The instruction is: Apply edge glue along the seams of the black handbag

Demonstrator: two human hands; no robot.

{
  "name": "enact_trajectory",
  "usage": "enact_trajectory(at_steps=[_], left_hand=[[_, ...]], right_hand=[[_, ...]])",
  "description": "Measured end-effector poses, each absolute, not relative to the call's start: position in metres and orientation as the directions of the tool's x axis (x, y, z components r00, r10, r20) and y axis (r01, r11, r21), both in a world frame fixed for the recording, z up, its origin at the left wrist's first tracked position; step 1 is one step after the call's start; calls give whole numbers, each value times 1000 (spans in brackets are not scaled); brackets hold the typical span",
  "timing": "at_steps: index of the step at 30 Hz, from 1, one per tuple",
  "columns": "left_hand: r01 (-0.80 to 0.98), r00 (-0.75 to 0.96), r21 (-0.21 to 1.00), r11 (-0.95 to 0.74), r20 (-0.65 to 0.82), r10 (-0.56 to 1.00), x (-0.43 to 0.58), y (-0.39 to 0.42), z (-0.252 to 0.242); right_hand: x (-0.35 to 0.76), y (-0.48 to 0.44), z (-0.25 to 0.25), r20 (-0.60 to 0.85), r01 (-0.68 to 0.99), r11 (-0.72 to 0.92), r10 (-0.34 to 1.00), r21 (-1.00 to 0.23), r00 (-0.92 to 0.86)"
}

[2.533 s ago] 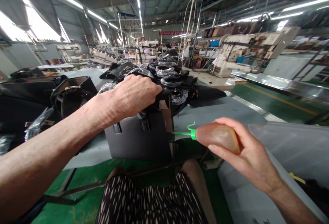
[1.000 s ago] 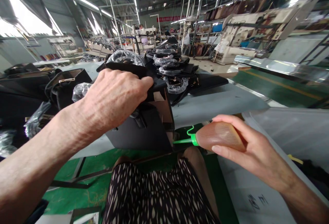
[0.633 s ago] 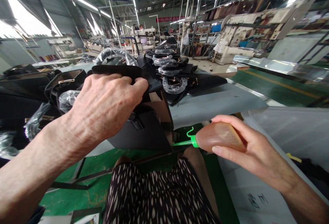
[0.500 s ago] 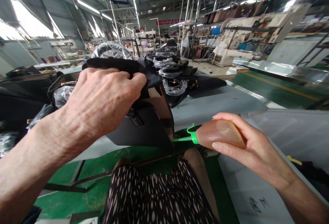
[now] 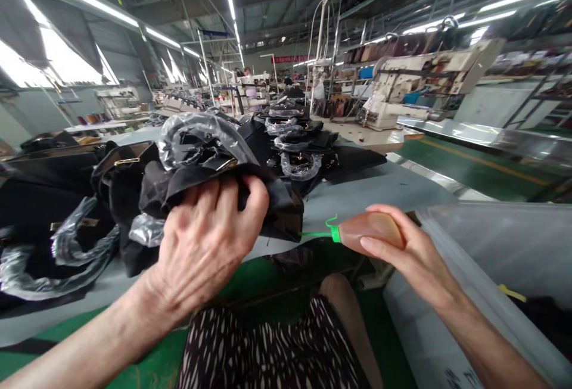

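Note:
My left hand (image 5: 214,228) is closed on the flap of a black handbag (image 5: 286,213) at the table's near edge; its fingertips are partly hidden under the material. Clear plastic wraps the bag's curved handle (image 5: 203,130). In my right hand (image 5: 411,252) is a squeeze bottle (image 5: 370,231) of amber-brown liquid, lying sideways between thumb and fingers. Its thin green nozzle points left, with the tip close to the bag's lower right corner; whether it touches I cannot tell. A small green cap hook curls up beside the nozzle.
More black handbags (image 5: 40,198) with wrapped handles lie at the left. Behind, a stack of similar bags (image 5: 295,139) stands on the grey table (image 5: 357,189). A large pale bin (image 5: 491,228) is at my right. A sewing machine (image 5: 424,73) stands farther back.
My left hand has moved down and toward me with the flap, and the bag's front panel has dropped from sight. The bottle has shifted slightly left in the view.

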State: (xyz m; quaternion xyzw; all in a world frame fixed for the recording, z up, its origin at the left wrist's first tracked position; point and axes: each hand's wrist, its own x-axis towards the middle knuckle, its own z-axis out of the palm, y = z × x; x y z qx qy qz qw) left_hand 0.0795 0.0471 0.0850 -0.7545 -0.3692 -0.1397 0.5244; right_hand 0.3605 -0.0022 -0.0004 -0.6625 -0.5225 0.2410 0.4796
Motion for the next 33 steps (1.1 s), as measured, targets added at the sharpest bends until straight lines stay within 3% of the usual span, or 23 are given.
enact_trajectory(at_steps=[6, 13, 23, 33], left_hand=[[746, 651, -624, -231, 613, 448, 72, 19, 67], [838, 546, -422, -347, 664, 511, 65, 9, 53], [837, 544, -362, -410, 621, 564, 65, 12, 59], [846, 524, -311, -434, 637, 565, 49, 6, 40]], right_hand=[[367, -10, -8, 172, 456, -22, 909, -890, 380], [356, -5, -7, 241, 468, 21, 877, -884, 416], [350, 2, -10, 427, 582, 155, 827, -798, 365], [350, -4, -16, 390, 645, 142, 884, -751, 259]])
